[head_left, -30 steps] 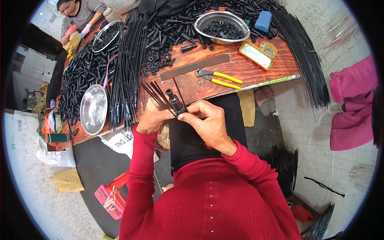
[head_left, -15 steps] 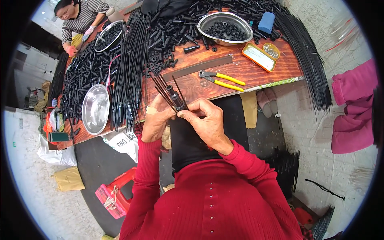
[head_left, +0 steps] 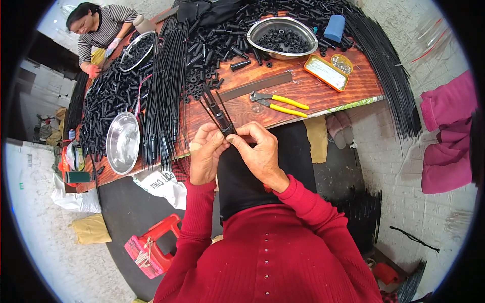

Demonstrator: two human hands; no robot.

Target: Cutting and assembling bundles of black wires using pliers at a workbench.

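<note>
Between my two hands, in front of the table's near edge, a black tubular part (head_left: 220,119) with several thin black rods stands tilted, its rods pointing up and away. My left hand (head_left: 205,151) grips its lower end from the left, thumb against the fingers. From the right, my right hand (head_left: 260,151) pinches the same end between thumb and forefinger. Its bottom is hidden by my fingers. Beyond my right hand lie pincers (head_left: 283,105) with yellow handles, and a flat dark bar (head_left: 257,87) lies behind them.
A steel bowl (head_left: 251,44) of small black rings and an orange-rimmed box (head_left: 327,86) stand farther back. Left are an oval metal dish (head_left: 123,144), long black rods (head_left: 164,101) and heaped black tubes (head_left: 103,118). Another person (head_left: 103,33) works at the far left.
My left hand has shifted slightly right and down, its fingers now closer round the part's lower end. The rods stand closer together. The other person's gloved hand has moved slightly.
</note>
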